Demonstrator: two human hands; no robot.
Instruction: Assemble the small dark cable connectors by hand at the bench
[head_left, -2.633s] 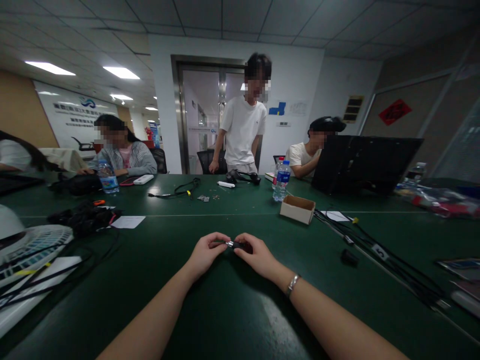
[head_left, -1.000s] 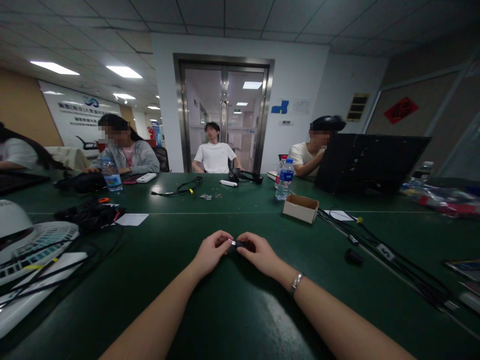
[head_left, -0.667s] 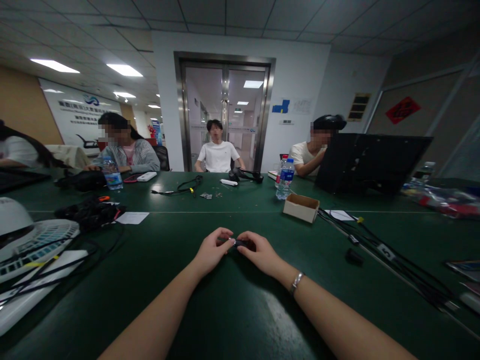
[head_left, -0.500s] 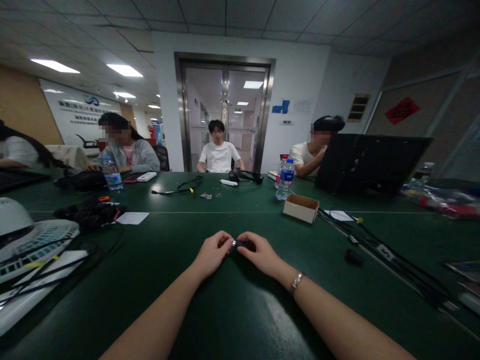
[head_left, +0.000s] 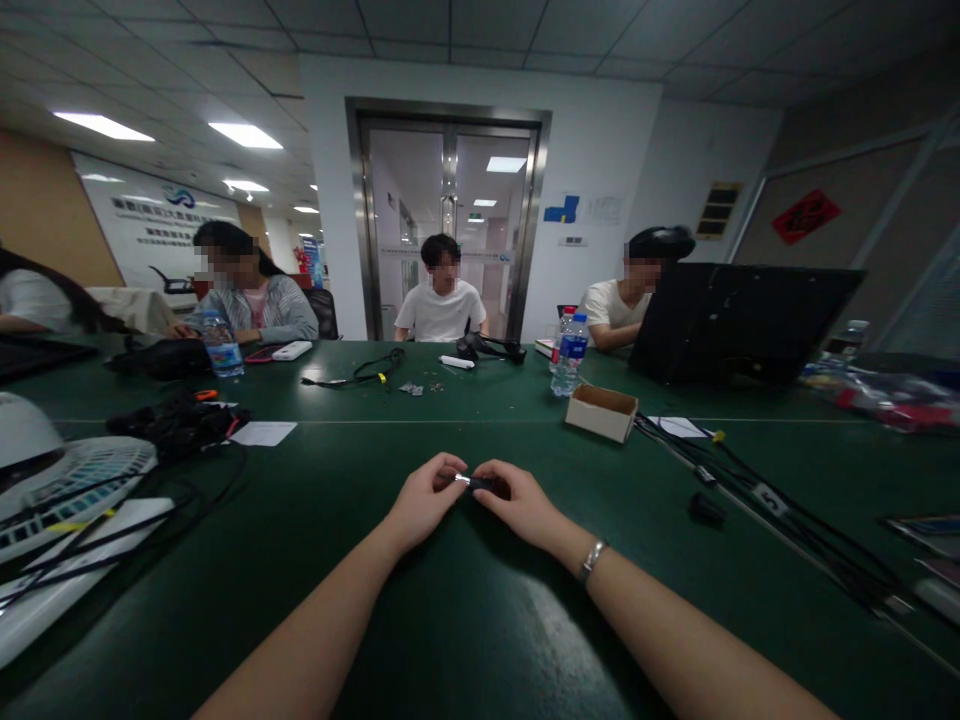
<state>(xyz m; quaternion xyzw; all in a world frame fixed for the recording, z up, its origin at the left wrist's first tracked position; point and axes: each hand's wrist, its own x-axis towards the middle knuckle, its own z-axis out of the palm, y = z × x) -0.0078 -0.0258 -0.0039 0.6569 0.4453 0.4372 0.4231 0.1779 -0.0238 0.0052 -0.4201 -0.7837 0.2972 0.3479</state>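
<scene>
Both my hands meet over the middle of the dark green table (head_left: 465, 620). My left hand (head_left: 421, 500) pinches the silver metal tip of a small black connector (head_left: 474, 484). My right hand (head_left: 517, 503), with a metal bracelet on its wrist, closes its fingers round the black body of the same connector. The piece is held just above the tabletop, and most of it is hidden by my fingers.
A small cardboard box (head_left: 598, 412) and water bottle (head_left: 568, 356) stand ahead right, with a black laptop (head_left: 739, 322) and black cables (head_left: 757, 490) beyond. Cables, paper and a white device (head_left: 67, 480) lie left. Three people sit across the table; a fourth's arm shows far left.
The person in the white shirt, standing earlier, has sat down at the far side. My hands stay joined on the connector, with only small finger shifts.
</scene>
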